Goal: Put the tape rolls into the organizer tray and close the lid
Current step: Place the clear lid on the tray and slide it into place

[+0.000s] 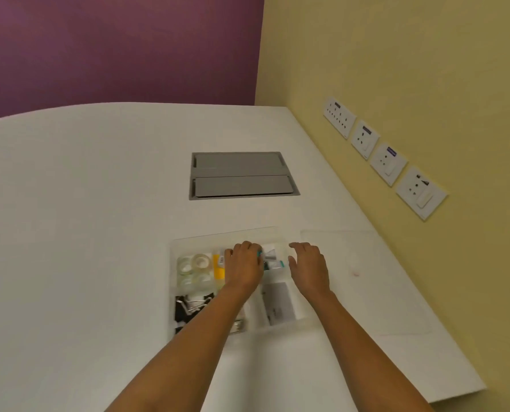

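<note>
clear plastic tray (173,295), matt table (84,218)

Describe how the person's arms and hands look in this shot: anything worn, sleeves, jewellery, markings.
Both forearms enter from the bottom edge and are bare as far as the frame shows; no sleeves or cuffs are visible. The left hand and right hand wear no gloves. No watch, bracelet or ring can be made out, though the picture is soft, so a thin ring could go unseen. No markings are visible.

Left hand (243,264) curled downward; right hand (308,264) hovers, fingers spread.
</note>
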{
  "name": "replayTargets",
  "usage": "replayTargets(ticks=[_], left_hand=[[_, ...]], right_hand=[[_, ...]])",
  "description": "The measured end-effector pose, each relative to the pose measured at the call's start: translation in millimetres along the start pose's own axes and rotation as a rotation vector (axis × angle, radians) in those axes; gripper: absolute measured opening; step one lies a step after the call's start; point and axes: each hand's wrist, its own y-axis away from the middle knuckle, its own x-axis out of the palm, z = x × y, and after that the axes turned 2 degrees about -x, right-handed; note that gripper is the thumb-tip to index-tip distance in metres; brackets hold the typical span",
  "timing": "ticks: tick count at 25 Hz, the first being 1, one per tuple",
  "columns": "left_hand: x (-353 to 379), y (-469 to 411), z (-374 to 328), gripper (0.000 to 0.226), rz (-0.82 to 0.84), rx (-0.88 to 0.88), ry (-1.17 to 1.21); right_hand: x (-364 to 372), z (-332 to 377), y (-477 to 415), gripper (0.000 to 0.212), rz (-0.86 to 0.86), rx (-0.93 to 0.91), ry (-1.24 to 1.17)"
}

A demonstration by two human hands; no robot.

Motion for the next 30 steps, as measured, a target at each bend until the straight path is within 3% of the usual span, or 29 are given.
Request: replayTargets(ticks=[8, 16, 19, 27, 30], left_hand=[[74.9, -3.9, -135.3, 0.037, 0.093, 0.012, 0.146], [114.6, -1.7, -168.4, 0.058, 0.338, -0.278, 0.240], [116.7, -2.3, -173.4, 0.062, 0.322, -0.461, 0.300], [97.6, -18.7, -188.0, 0.050, 0.191, -0.744, 0.615], [80.6, -29.9, -195.2, 0.045, 0.131, -0.754, 0.960]], right_hand=[[-34.6, -166.6, 5.9, 0.042, 0.106, 0.207, 0.098], [-36.1, -247.6, 29.5, 0.051, 0.169, 0.379, 0.142], [-33.4, -255.1, 30.1, 0.051, 0.159, 0.419, 0.058], [-36.9, -266.3, 18.7, 0.048, 0.094, 0.488, -0.065], [-39.2, -265.8, 15.2, 0.043, 0.076, 0.450, -0.134]])
